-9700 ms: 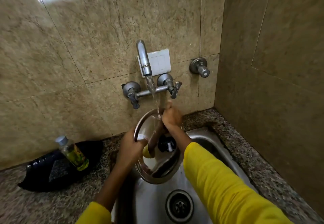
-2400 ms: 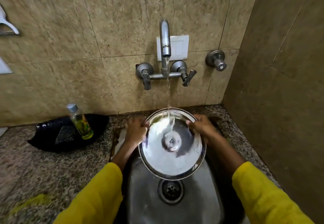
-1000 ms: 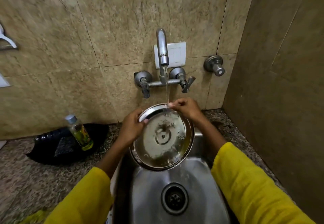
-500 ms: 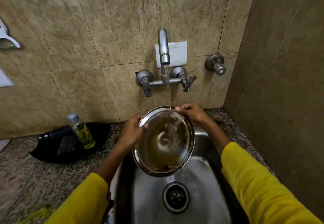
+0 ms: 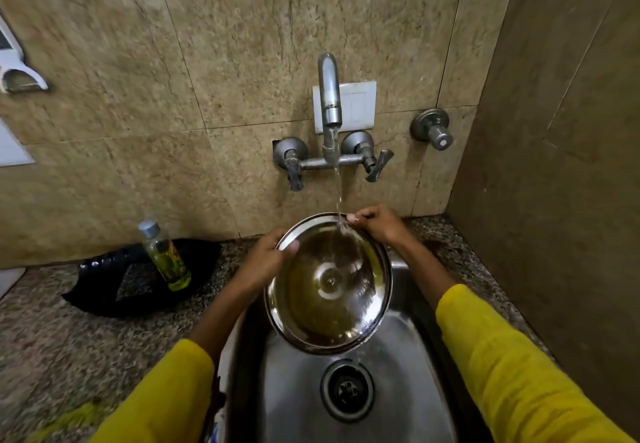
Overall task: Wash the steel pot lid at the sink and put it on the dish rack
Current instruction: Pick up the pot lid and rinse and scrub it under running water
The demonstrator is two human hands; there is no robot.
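Note:
The round steel pot lid (image 5: 329,286) is held tilted over the steel sink (image 5: 408,390), its inner side facing me. My left hand (image 5: 268,259) grips its upper-left rim. My right hand (image 5: 375,222) pinches the top rim. A thin stream from the wall tap (image 5: 329,96) lands on the lid's top edge beside my right fingers, and water drips off the lower rim. No dish rack is in view.
A small bottle of yellow-green liquid (image 5: 165,257) stands on a black bag (image 5: 138,280) on the granite counter (image 5: 69,345) to the left. The sink drain (image 5: 347,390) lies below the lid. A tiled side wall (image 5: 554,165) closes in on the right.
Over the last second the lid stayed under the stream in both hands, tipping a little and sliding slightly rightward. Much earlier my right hand was rubbing its surface.

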